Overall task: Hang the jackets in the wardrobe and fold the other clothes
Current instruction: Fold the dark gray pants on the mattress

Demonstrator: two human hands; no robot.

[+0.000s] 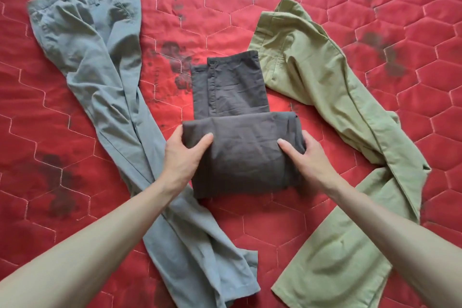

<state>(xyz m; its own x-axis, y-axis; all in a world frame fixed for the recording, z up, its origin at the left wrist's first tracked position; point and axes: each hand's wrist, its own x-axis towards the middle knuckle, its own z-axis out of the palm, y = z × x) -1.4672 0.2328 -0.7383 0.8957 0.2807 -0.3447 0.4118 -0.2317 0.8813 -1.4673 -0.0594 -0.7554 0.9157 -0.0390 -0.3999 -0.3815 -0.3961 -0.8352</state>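
Your left hand (pixel 183 155) has its thumb on top of the folded layer and its fingers tucked under the edge, pinching the left end of the dark grey trousers (pixel 237 132). Your right hand (pixel 303 155) does the same at the right end, thumb above, fingers curled round the fold. Both forearms reach in from the lower corners.

The dark grey trousers lie mid-bed, partly folded: the thick doubled part sits under your hands, the waistband end (button placket showing) stretches away from you, flat.

Left of them, blue-grey trousers (pixel 100 77) lie unfolded, waistband far, legs running under your left forearm. Right of them, olive-green trousers (pixel 325 97) lie unfolded and rumpled, their waistband just beside the dark pair's far corner.

All rest on a red quilted bedspread (pixel 400 20) with dark blotches.
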